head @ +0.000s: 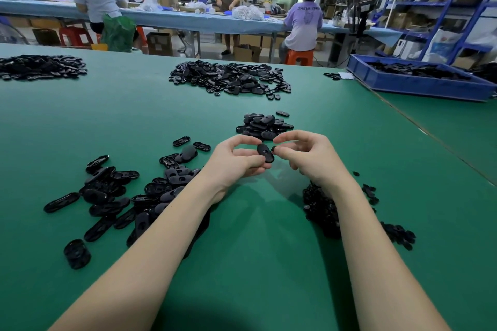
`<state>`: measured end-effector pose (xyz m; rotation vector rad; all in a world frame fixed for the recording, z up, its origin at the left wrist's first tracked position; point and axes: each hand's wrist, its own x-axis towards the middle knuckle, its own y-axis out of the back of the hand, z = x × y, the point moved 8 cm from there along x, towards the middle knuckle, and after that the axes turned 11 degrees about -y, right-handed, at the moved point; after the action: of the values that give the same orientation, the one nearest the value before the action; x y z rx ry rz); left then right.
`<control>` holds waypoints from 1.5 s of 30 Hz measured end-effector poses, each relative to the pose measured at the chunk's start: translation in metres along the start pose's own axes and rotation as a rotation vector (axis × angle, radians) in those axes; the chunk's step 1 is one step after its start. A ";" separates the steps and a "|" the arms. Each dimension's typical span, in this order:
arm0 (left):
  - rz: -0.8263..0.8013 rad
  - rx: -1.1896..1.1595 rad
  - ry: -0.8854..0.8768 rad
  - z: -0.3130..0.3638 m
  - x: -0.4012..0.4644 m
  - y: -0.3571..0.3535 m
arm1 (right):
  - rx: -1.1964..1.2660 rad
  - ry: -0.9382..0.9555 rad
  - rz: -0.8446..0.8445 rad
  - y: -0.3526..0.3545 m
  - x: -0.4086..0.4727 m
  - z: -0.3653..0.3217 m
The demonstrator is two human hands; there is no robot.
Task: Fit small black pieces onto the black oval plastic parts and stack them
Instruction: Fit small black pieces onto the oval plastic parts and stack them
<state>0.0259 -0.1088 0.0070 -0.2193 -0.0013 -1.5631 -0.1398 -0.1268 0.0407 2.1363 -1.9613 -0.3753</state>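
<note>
Head view, left to right: loose ovals [113,196] lie scattered on the green bench [255,263] to the left of the left hand, some passing under its forearm. The left hand [236,162] is raised above the bench, thumb and fingers curled and pinching 1 oval part [265,152] by its lower end, the part tilted up toward the right hand. Just beyond both hands sits a small heap of ovals [265,125]. The right hand [304,154] faces the left, fingers curled, pinching 1 small piece [274,148] between thumb and forefinger; the piece is just beside the oval part's upper right edge, and whether they touch I cannot tell. Under and to the right of the right wrist lies a pile of small pieces [321,208]. Far beyond the hands, on the right, a blue tray [419,83] holds more black parts.
</note>
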 end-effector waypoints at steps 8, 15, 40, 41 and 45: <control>0.007 0.087 -0.070 0.003 0.000 0.002 | -0.005 -0.047 0.001 0.003 0.001 0.000; 0.025 0.294 -0.151 0.009 0.000 0.005 | -0.050 -0.101 0.021 -0.001 0.004 0.001; -0.069 0.368 -0.194 0.013 -0.002 -0.004 | -0.162 -0.246 0.062 0.007 0.007 0.015; -0.075 0.349 -0.182 0.010 -0.002 -0.004 | -0.181 -0.244 0.067 0.008 0.008 0.016; -0.109 0.197 -0.104 0.003 -0.003 -0.004 | -0.162 -0.247 0.032 0.006 0.007 0.022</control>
<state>0.0223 -0.1052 0.0102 -0.1464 -0.2517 -1.6468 -0.1517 -0.1340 0.0218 2.0366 -2.0088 -0.7982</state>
